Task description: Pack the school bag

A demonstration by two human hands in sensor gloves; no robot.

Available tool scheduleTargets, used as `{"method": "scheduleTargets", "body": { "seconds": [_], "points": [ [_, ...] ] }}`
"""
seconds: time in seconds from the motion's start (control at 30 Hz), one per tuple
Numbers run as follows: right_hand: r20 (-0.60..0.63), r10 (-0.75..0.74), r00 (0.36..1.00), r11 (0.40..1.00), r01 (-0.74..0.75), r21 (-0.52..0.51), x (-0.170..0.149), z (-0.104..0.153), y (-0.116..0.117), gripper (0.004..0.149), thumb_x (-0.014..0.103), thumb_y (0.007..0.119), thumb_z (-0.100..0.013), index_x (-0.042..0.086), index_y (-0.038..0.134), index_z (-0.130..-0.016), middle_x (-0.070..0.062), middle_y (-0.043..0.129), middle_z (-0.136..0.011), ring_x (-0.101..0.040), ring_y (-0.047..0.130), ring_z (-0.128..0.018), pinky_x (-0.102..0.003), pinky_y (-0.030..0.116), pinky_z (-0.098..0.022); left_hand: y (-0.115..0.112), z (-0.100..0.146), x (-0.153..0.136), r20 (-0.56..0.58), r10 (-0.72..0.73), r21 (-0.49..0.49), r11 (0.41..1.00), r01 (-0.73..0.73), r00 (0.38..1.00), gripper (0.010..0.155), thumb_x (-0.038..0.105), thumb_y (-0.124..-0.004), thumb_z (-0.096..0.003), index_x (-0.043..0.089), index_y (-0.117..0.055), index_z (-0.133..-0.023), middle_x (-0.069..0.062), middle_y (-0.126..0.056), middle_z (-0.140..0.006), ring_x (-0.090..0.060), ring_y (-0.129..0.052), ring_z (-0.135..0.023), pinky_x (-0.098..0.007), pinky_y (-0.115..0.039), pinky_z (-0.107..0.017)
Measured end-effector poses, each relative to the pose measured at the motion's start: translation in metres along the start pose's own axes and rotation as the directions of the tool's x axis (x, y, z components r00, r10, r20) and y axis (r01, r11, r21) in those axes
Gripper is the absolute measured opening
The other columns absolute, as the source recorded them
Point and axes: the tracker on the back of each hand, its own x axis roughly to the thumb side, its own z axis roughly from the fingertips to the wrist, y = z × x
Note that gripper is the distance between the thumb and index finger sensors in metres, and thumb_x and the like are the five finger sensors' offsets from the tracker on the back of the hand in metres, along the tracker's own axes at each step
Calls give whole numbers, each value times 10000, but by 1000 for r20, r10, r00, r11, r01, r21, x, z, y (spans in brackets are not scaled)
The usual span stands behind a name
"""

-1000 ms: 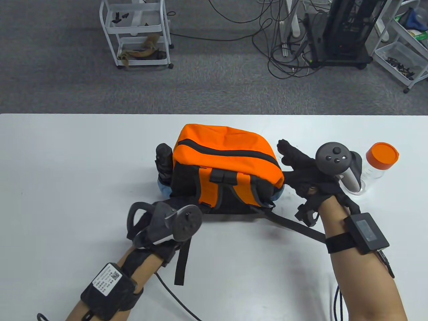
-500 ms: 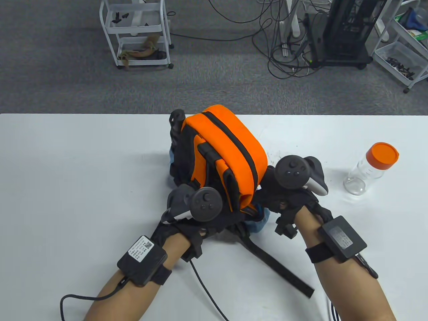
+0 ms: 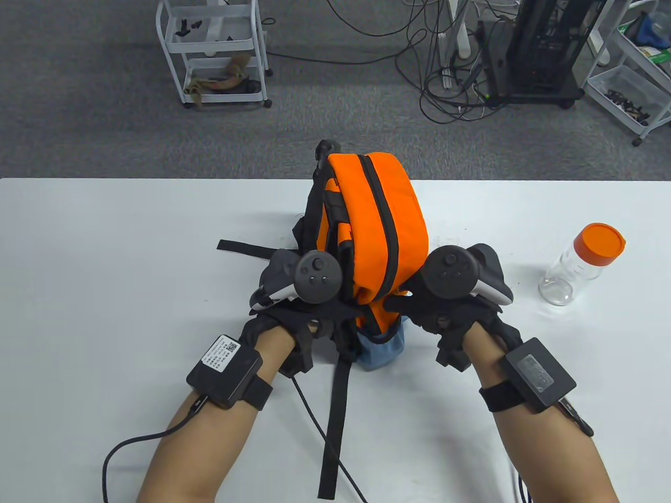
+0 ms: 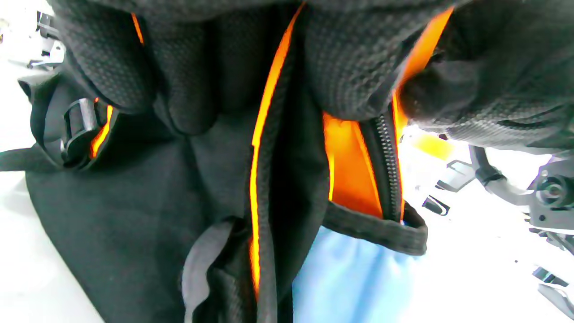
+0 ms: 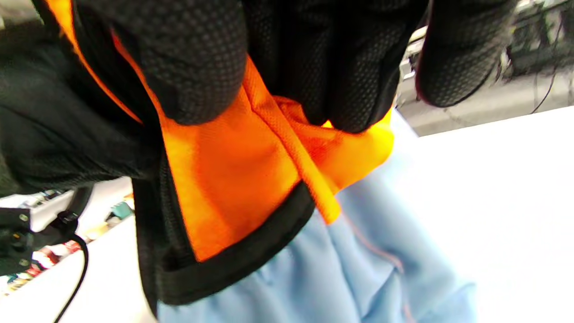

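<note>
An orange and black school bag [image 3: 380, 220] stands on end at the middle of the white table [image 3: 105, 251], its zip running away from me. My left hand [image 3: 309, 314] grips its near left side by the black back panel [image 4: 134, 215]. My right hand [image 3: 430, 309] grips its near right side, fingers bunching the orange fabric [image 5: 251, 170]. A light blue cloth [image 3: 382, 351] sticks out under the bag's near end; it also shows in the left wrist view [image 4: 354, 282] and the right wrist view [image 5: 341, 269]. A black strap [image 3: 335, 419] trails toward me.
A clear bottle with an orange cap [image 3: 582, 262] lies on the table to the right of my right hand. Another black strap [image 3: 246, 249] lies out to the left of the bag. White carts [image 3: 212, 52] and cables stand on the floor beyond the table.
The bag lay flat with my right hand open beside it. Both hands took hold of it, turned it and stood it on end, zip now pointing away. The straps swung toward me.
</note>
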Motion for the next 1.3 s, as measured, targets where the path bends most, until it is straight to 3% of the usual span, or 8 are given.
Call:
{"method": "scheduleTargets", "body": {
  "seconds": [0.23,0.37,0.57,0.8,0.9,1.0,1.1,1.3],
  "points": [
    [22,-44,999,999,44,17,0,1,0,635,171,846,-473,-106,698,-1025,-318,873,-960,-545,974,-787,-790,796,-618,1,0,-9,-34,17,94,995,-14,999,776,414,-912,-562,-74,-648,-1104,-324,-884,-1079,-540,-981,-912,-756,-763,-644],
    [13,-42,999,998,43,-51,-4,-2,-1,642,306,881,-453,-69,772,-962,-277,943,-874,-508,1016,-701,-787,802,-604,2,-3,-2,-44,-145,86,985,149,988,789,494,-853,-557,-62,-679,-1089,-295,-925,-1056,-508,-1015,-886,-742,-777,-645],
    [-8,72,997,982,-73,-177,-2,2,3,468,329,827,-522,-13,868,-839,-213,1016,-701,-444,1045,-536,-768,832,-569,4,-6,-12,-54,-56,140,988,63,997,630,397,-846,-605,-29,-753,-1059,-289,-975,-1007,-509,-1041,-835,-756,-771,-627],
    [-92,62,994,970,-82,-228,-10,19,5,443,362,840,-535,3,876,-793,-189,1013,-636,-432,1031,-481,-759,842,-541,5,12,-28,-99,-23,195,980,42,995,610,421,-835,-619,-13,-784,-1045,-276,-992,-986,-517,-1028,-839,-783,-751,-624],
    [-91,119,989,963,-137,-231,-4,19,4,440,343,845,-526,16,882,-818,-191,1016,-679,-444,1037,-530,-753,838,-557,5,15,-29,-201,-21,131,990,48,979,727,499,-823,-612,11,-677,-1131,-287,-887,-1090,-549,-948,-915,-775,-730,-643],
    [-96,156,983,958,-174,-226,1,19,2,444,335,850,-520,13,889,-824,-195,1020,-689,-452,1038,-546,-759,831,-560,18,26,-21,-250,-88,222,964,146,964,967,621,-902,-528,20,-551,-1200,-315,-776,-1179,-581,-876,-966,-789,-692,-665],
    [-87,166,982,960,-181,-216,5,17,3,447,338,854,-516,13,896,-819,-194,1025,-683,-450,1043,-541,-752,836,-560,32,32,-7,-133,-68,223,970,97,989,901,693,-819,-536,41,-697,-1145,-249,-926,-1077,-496,-991,-871,-746,-755,-646],
    [-96,146,985,970,-162,-183,6,14,-1,446,327,850,-512,-1,900,-810,-205,1027,-672,-461,1041,-534,-756,833,-561,40,28,-4,-130,-26,269,961,61,991,659,501,-696,-632,-19,-860,-1002,-247,-1079,-880,-451,-1097,-689,-725,-806,-587]
  ]
}}
